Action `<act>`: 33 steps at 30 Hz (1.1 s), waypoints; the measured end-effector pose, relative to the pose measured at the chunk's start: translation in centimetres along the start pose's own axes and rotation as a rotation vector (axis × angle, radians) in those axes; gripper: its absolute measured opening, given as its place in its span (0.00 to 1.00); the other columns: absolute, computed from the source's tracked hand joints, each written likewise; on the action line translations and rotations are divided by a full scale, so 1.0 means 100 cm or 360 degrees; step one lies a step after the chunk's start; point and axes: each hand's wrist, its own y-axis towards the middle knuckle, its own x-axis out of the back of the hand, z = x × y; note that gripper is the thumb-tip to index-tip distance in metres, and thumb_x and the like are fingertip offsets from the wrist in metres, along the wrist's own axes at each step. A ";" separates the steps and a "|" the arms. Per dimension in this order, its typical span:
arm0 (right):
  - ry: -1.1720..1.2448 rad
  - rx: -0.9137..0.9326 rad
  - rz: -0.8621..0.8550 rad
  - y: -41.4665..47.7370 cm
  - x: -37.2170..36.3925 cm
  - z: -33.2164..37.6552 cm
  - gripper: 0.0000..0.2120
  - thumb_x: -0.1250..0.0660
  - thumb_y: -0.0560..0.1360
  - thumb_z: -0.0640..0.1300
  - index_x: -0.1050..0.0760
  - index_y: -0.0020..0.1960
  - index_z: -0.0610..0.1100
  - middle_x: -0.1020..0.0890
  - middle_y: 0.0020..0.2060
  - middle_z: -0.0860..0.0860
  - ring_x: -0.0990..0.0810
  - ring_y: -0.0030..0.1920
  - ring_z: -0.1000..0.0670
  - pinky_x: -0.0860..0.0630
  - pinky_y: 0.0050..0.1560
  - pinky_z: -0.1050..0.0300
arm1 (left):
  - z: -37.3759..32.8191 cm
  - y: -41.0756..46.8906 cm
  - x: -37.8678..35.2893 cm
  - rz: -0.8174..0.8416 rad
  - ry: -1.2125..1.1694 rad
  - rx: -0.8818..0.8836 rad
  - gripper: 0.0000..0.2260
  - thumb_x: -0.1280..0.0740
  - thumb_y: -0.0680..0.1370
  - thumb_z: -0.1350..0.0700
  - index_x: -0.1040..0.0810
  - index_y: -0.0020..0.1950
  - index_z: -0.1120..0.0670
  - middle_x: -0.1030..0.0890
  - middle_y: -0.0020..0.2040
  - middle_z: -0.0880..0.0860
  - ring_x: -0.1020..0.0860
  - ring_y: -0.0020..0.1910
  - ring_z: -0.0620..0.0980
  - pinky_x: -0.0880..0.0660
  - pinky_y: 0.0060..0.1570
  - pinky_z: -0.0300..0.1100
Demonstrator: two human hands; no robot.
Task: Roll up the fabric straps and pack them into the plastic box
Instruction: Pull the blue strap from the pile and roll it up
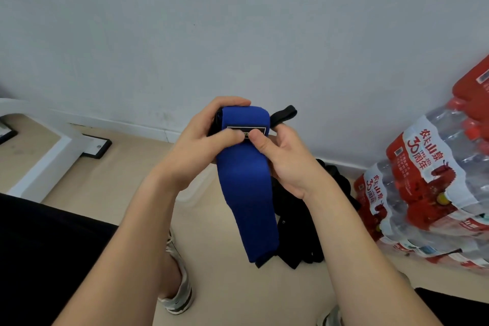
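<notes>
A blue fabric strap (246, 188) is partly rolled at its top, and its free end hangs down towards the floor. My left hand (203, 145) grips the roll from the left, thumb on the strap's black label. My right hand (283, 156) holds the roll from the right, its thumb pressing the same label. A black loop (284, 113) sticks out behind the roll to the right. A clear plastic box (197, 185) shows dimly on the floor under my left wrist, mostly hidden. More black straps (299, 222) lie in a heap on the floor behind the blue one.
Shrink-wrapped packs of water bottles (428, 180) are stacked at the right against the white wall. A white frame with black feet (53, 151) stands at the left. My shoes (180, 291) rest on the beige floor below.
</notes>
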 end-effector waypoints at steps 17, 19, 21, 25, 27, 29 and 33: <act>-0.0105 0.0331 -0.0118 0.000 -0.021 0.018 0.14 0.33 0.86 0.55 0.22 0.65 0.46 0.14 0.60 0.42 0.14 0.63 0.41 0.18 0.66 0.36 | -0.004 0.000 -0.004 -0.0091 -0.0241 0.0109 0.20 0.30 0.83 0.43 0.27 0.75 0.40 0.16 0.67 0.49 0.17 0.66 0.52 0.22 0.69 0.59; -0.0154 0.0362 -0.0101 0.000 -0.020 0.018 0.15 0.34 0.85 0.53 0.25 0.68 0.46 0.15 0.63 0.42 0.15 0.65 0.41 0.19 0.66 0.32 | -0.002 0.001 0.000 -0.0100 -0.0128 0.0068 0.19 0.29 0.83 0.42 0.26 0.73 0.40 0.15 0.65 0.49 0.16 0.66 0.51 0.20 0.68 0.57; -0.0148 0.0314 -0.0061 -0.003 -0.018 0.018 0.17 0.35 0.85 0.54 0.28 0.71 0.50 0.16 0.64 0.44 0.15 0.64 0.41 0.16 0.59 0.33 | -0.004 0.001 0.005 -0.0043 -0.0066 -0.0008 0.18 0.28 0.84 0.49 0.25 0.73 0.42 0.15 0.63 0.50 0.16 0.63 0.51 0.17 0.63 0.52; -0.0269 0.0300 -0.0051 -0.006 -0.014 0.029 0.16 0.41 0.86 0.61 0.28 0.72 0.60 0.16 0.63 0.51 0.14 0.62 0.45 0.16 0.50 0.44 | -0.006 -0.001 0.008 0.0058 -0.0113 -0.0143 0.21 0.27 0.82 0.63 0.25 0.72 0.48 0.17 0.65 0.58 0.16 0.62 0.58 0.17 0.59 0.52; -0.0305 0.0316 -0.0038 -0.006 -0.011 0.033 0.15 0.39 0.86 0.59 0.27 0.70 0.58 0.15 0.60 0.50 0.13 0.59 0.44 0.14 0.46 0.44 | -0.006 -0.002 0.005 0.0061 -0.0225 -0.0126 0.21 0.26 0.81 0.62 0.25 0.71 0.49 0.19 0.67 0.59 0.17 0.63 0.61 0.18 0.61 0.60; -0.0376 0.0349 0.0006 -0.006 -0.008 0.035 0.13 0.38 0.87 0.56 0.27 0.70 0.58 0.17 0.61 0.46 0.15 0.58 0.36 0.14 0.46 0.31 | -0.009 -0.002 -0.001 0.0017 -0.0416 -0.0005 0.18 0.27 0.82 0.52 0.24 0.71 0.48 0.18 0.67 0.57 0.17 0.63 0.60 0.19 0.63 0.64; -0.0588 0.0408 0.0131 -0.009 -0.009 0.034 0.14 0.38 0.89 0.48 0.29 0.73 0.60 0.18 0.63 0.51 0.16 0.60 0.38 0.15 0.50 0.28 | -0.014 0.002 -0.004 -0.0001 -0.0146 0.0199 0.21 0.32 0.82 0.34 0.17 0.65 0.48 0.12 0.60 0.56 0.13 0.60 0.58 0.16 0.58 0.62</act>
